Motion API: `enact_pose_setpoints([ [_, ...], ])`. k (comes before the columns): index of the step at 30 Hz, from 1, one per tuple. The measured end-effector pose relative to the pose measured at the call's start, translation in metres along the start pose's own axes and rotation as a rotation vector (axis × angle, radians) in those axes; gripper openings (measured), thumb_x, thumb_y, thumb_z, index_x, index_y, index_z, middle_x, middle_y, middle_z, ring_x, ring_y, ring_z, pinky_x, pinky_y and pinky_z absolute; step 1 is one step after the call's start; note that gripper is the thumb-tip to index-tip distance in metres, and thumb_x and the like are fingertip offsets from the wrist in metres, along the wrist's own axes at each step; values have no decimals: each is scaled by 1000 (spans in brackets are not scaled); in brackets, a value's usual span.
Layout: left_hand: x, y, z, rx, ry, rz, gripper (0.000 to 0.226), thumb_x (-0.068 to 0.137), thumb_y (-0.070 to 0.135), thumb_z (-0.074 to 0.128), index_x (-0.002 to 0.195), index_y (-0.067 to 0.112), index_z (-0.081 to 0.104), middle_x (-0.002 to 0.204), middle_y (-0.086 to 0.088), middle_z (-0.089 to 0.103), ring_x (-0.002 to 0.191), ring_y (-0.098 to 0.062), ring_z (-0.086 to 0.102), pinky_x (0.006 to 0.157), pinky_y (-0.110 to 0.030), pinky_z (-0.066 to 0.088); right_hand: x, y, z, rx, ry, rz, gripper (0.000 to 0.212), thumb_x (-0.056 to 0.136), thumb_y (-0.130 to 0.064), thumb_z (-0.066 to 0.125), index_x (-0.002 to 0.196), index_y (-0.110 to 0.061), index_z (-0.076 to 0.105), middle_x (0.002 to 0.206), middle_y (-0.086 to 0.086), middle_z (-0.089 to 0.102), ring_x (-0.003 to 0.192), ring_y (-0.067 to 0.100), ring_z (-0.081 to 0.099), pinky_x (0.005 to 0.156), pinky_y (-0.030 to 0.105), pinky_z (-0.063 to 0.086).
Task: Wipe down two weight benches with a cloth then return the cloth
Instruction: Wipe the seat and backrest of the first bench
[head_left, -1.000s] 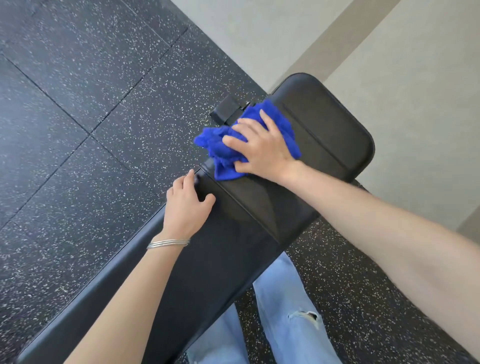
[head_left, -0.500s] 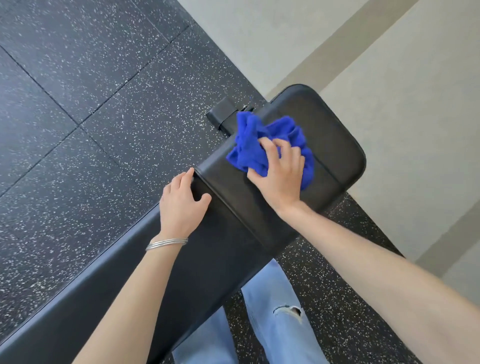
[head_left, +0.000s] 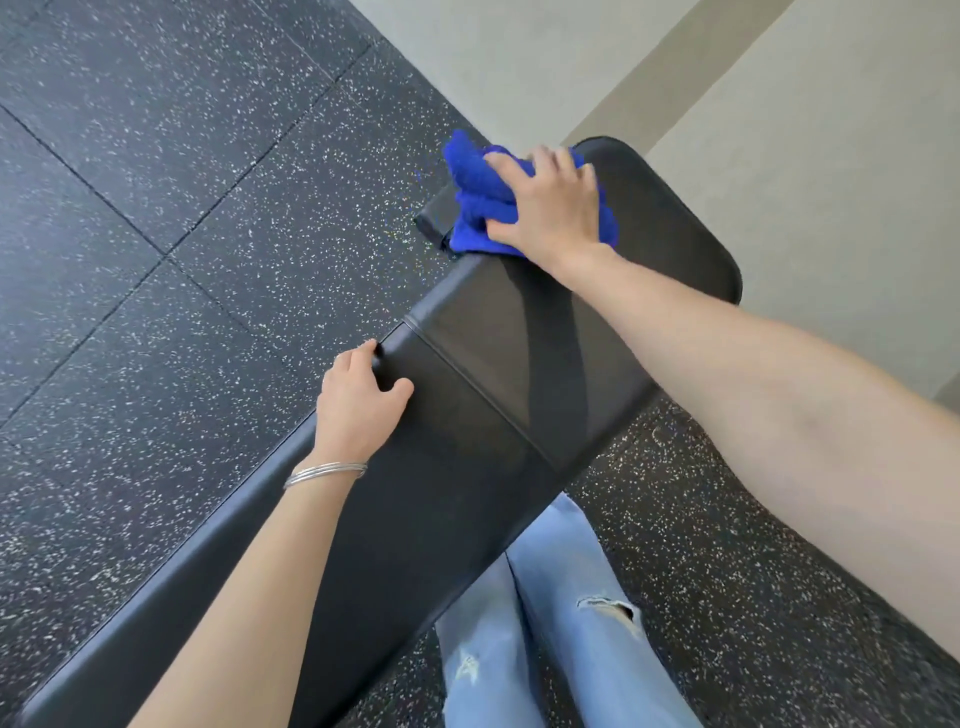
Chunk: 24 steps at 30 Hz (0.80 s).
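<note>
A black padded weight bench (head_left: 467, 447) runs from the lower left to the upper right. Its short seat pad (head_left: 670, 249) lies at the far end, split from the long pad by a seam. My right hand (head_left: 550, 208) presses a bunched blue cloth (head_left: 475, 192) onto the far left edge of the seat pad. The cloth hangs a little over that edge. My left hand (head_left: 361, 400), with thin silver bangles at the wrist, grips the left edge of the long pad close to the seam.
Black speckled rubber floor tiles (head_left: 182, 218) surround the bench. A pale wall (head_left: 805, 130) with a tan stripe stands just beyond the seat end. A black frame part (head_left: 434, 215) juts out left of the seat. My legs in light blue ripped jeans (head_left: 561, 634) stand right of the bench.
My right hand has slid the cloth from the near left part of the seat pad, across its middle, to the far left edge. My left hand has stayed put.
</note>
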<state>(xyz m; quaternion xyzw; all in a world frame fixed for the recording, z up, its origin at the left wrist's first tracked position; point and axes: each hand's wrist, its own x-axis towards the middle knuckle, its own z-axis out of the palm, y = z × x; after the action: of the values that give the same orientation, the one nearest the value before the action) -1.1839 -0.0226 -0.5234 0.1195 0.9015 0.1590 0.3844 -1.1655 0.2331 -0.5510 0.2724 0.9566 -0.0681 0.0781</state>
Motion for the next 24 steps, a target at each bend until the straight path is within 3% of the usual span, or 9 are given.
enact_pose_setpoints([
  [2,4,0,-2,30,-12,25,61,84,21,57,140,9,37,140,-16,42,130,-33,37,110,-42,30,-18,4,1,15,50,82,59,80,-44,52,137,-33,41,123,11,50,110,31,46,85,42,38],
  [5,5,-6,-4,51,-38,54,62,83,20,57,140,9,36,140,-17,42,130,-32,36,109,-41,30,-75,-19,12,218,185,345,56,77,-40,58,131,-28,52,112,13,54,95,32,52,78,41,44],
  [7,3,-9,-5,46,-50,75,62,83,19,57,141,9,35,141,-17,41,130,-32,36,109,-41,29,-124,-45,24,328,251,362,55,70,-34,69,123,-23,61,102,15,58,85,34,56,73,41,47],
  [10,3,-9,-6,49,-48,96,62,84,18,57,141,8,35,141,-18,41,131,-33,36,109,-41,29,-201,-68,39,313,234,22,58,56,-33,79,112,-25,69,91,13,62,71,30,56,64,36,47],
  [13,1,-7,-8,65,-71,112,63,84,18,58,141,7,33,142,-18,40,131,-33,36,110,-41,28,-249,-42,47,190,149,-438,45,61,-34,73,106,-35,70,85,7,66,64,26,56,58,34,46],
  [15,1,-8,-10,98,-92,125,65,84,19,58,142,8,32,141,-18,41,130,-34,36,109,-41,28,-253,-9,47,159,145,-529,43,66,-35,70,108,-37,66,86,5,67,66,26,58,59,35,48],
  [18,6,-6,-13,123,-127,132,67,84,22,58,144,10,29,142,-18,39,130,-35,35,110,-40,25,-238,28,43,142,196,-286,53,60,-31,75,112,-30,66,89,11,66,69,30,59,62,38,52],
  [22,7,2,-11,140,-144,135,69,85,24,57,145,11,25,143,-18,35,132,-37,33,112,-42,23,-197,36,36,351,364,609,58,65,-21,74,122,-17,61,101,17,57,89,34,55,76,40,49],
  [24,7,6,-9,145,-145,123,70,86,25,56,146,12,22,144,-19,33,132,-38,31,112,-44,22,-181,23,35,454,478,936,57,69,-22,70,124,-14,59,104,17,55,92,34,53,81,37,42],
])
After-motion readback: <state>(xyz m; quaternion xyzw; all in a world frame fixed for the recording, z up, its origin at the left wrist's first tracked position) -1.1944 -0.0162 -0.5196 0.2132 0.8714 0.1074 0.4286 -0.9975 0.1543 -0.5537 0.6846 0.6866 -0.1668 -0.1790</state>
